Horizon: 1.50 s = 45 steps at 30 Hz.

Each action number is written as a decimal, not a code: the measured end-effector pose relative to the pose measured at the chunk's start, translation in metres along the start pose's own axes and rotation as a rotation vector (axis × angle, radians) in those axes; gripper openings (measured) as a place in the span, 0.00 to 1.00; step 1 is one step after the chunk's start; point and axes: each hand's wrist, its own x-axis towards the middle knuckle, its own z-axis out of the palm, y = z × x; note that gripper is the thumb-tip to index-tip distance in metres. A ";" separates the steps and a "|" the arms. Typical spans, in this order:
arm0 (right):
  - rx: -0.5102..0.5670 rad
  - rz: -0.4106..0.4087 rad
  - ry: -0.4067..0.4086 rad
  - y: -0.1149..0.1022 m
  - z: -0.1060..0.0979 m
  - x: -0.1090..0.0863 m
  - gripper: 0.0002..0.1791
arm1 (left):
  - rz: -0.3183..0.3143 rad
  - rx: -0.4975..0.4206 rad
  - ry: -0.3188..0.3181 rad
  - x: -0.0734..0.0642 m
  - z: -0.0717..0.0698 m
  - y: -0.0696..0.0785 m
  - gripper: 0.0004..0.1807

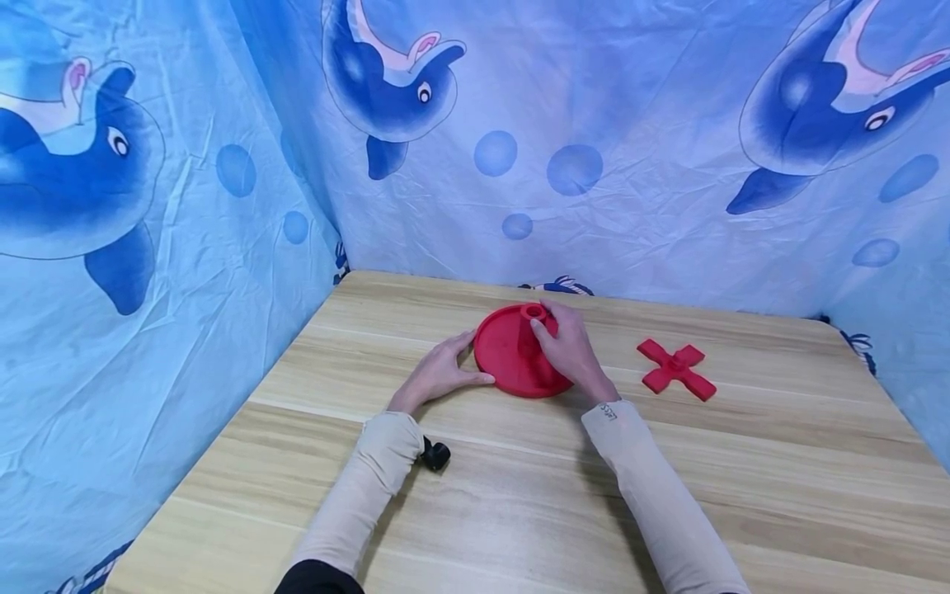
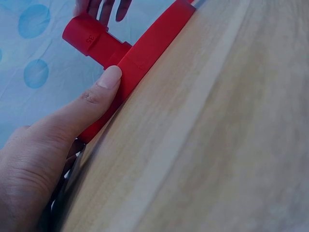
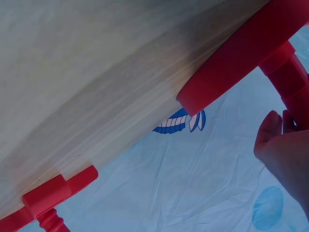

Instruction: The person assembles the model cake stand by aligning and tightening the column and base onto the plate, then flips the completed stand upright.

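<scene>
A round red base (image 1: 500, 351) with a low raised rim lies on the table. From its middle rises a red hollow post (image 2: 84, 36), stepped in width and marked "35" near its wider top. My left hand (image 1: 441, 371) holds the base's rim at the left, thumb along the near side and fingers around the far side. The right hand (image 1: 567, 346) grips the post near its top, with thumb and fingers on either side of it. A red cross-shaped piece (image 1: 675, 368) with a short ridged peg (image 3: 50, 221) in its middle lies to the right, apart from both hands.
The wood-patterned table (image 1: 482, 511) ends at a back edge close behind the base. Blue dolphin-print curtains (image 1: 631, 239) hang around the table. A small black camera (image 1: 435, 455) is strapped at the left wrist.
</scene>
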 end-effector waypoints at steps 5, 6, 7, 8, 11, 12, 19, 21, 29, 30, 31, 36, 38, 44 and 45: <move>0.019 0.017 0.011 0.002 0.002 0.000 0.31 | -0.001 0.005 -0.004 0.000 0.000 0.001 0.61; 0.020 0.025 0.017 0.002 0.002 0.000 0.32 | 0.000 0.005 -0.004 0.000 0.000 0.001 0.61; 0.021 0.032 0.023 0.002 0.003 -0.001 0.32 | 0.002 0.003 -0.003 0.000 0.000 0.001 0.61; 0.020 0.038 0.028 0.002 0.003 -0.001 0.32 | 0.003 0.001 -0.003 0.000 0.000 0.001 0.60; 0.009 0.032 0.028 0.002 0.003 -0.002 0.33 | 0.006 -0.003 -0.002 0.000 0.001 0.001 0.60; 0.006 0.025 0.025 0.002 0.002 -0.002 0.33 | 0.007 -0.005 -0.002 0.000 0.001 0.001 0.60; 0.027 -0.017 -0.017 0.002 0.001 0.000 0.31 | 0.001 -0.003 -0.002 0.000 0.001 0.001 0.61; 0.027 -0.007 -0.008 0.001 0.001 0.000 0.31 | -0.004 -0.002 -0.005 0.000 0.000 0.002 0.61; 0.010 0.023 -0.001 0.000 0.000 -0.001 0.34 | -0.005 0.002 -0.007 0.000 0.000 0.002 0.61; 0.012 0.020 -0.005 0.000 0.000 0.000 0.33 | -0.002 0.000 -0.005 0.000 0.000 0.002 0.60; 0.013 0.017 -0.009 0.001 0.000 0.000 0.33 | 0.000 -0.002 -0.003 0.000 0.000 0.001 0.60; 0.021 0.017 -0.006 0.001 0.001 0.000 0.32 | 0.006 0.002 -0.004 0.001 0.000 0.001 0.60; 0.031 0.015 0.007 0.000 0.002 0.000 0.32 | 0.008 0.005 -0.006 0.001 0.000 0.001 0.60; 0.023 0.008 0.008 0.000 0.001 0.000 0.33 | 0.013 0.006 -0.003 0.001 -0.001 0.001 0.60; 0.021 0.007 0.000 0.000 0.001 0.000 0.33 | 0.013 0.006 -0.002 0.001 -0.001 0.001 0.60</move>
